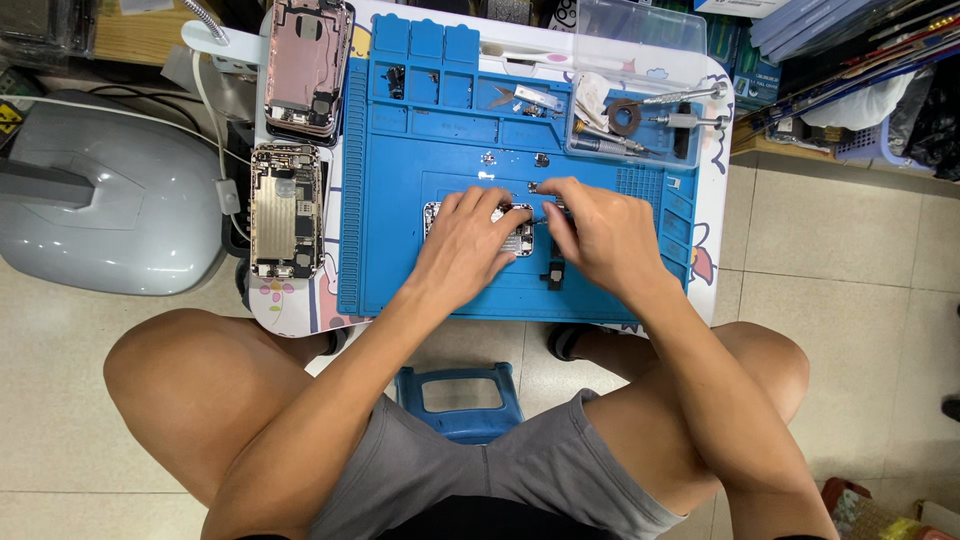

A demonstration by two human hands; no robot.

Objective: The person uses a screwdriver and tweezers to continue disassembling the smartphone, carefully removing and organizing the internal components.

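On the blue mat (400, 260) lies an opened phone (515, 238), near the mat's middle and mostly hidden under the two hands. The left hand (462, 245) rests flat over the left part of the phone, fingers spread a little and pressing down on its frame. The right hand (600, 232) sits at the phone's right end, its fingers curled close together around a thin tool (545, 217) whose tip points at the phone; how tightly the tool is pinched cannot be told, since the fingers cover most of it. Just below the phone, on the mat, lies a small black part (555, 272). Above the phone, a few tiny screws and bits (488, 158) lie scattered on the mat, and further up its moulded compartments hold small pieces. At the mat's upper right corner stands a clear plastic tray (640, 40) with screwdrivers (685, 96) and a roll of tape (625, 117). To the left of the mat, off its edge, lie two other opened phone shells, a pink one (306, 65) above and a gold one (286, 210) below it. Beneath the mat's near edge, between the person's knees, a blue stool (460, 400) shows.
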